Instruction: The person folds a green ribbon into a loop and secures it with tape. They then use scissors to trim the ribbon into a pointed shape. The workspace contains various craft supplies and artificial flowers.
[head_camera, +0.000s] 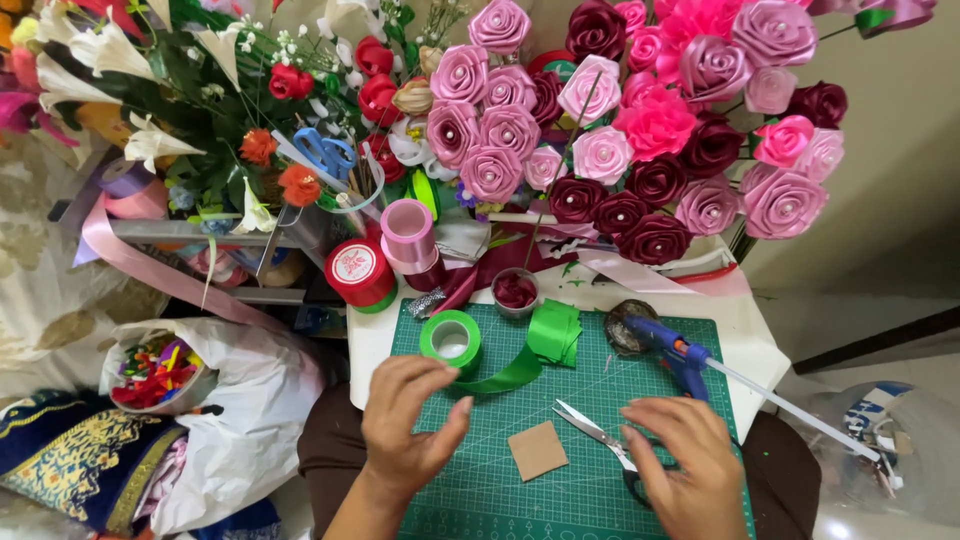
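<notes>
My left hand (408, 420) rests on the green cutting mat (560, 490), its fingers on the loose end of a green satin ribbon (505, 375) that runs from a green ribbon roll (450, 340). A folded stack of green ribbon pieces (556, 332) lies just beyond. My right hand (685, 460) covers the handles of a pair of scissors (590, 428), whose blades point left. A small brown cardboard square (537, 449) lies between my hands.
A blue glue gun (672, 350) lies at the mat's right. Red (358, 270) and pink (408, 232) ribbon rolls and a small cup (515, 291) stand behind the mat. Ribbon-rose bouquets (620, 130) fill the back. A white bag (240, 400) sits at the left.
</notes>
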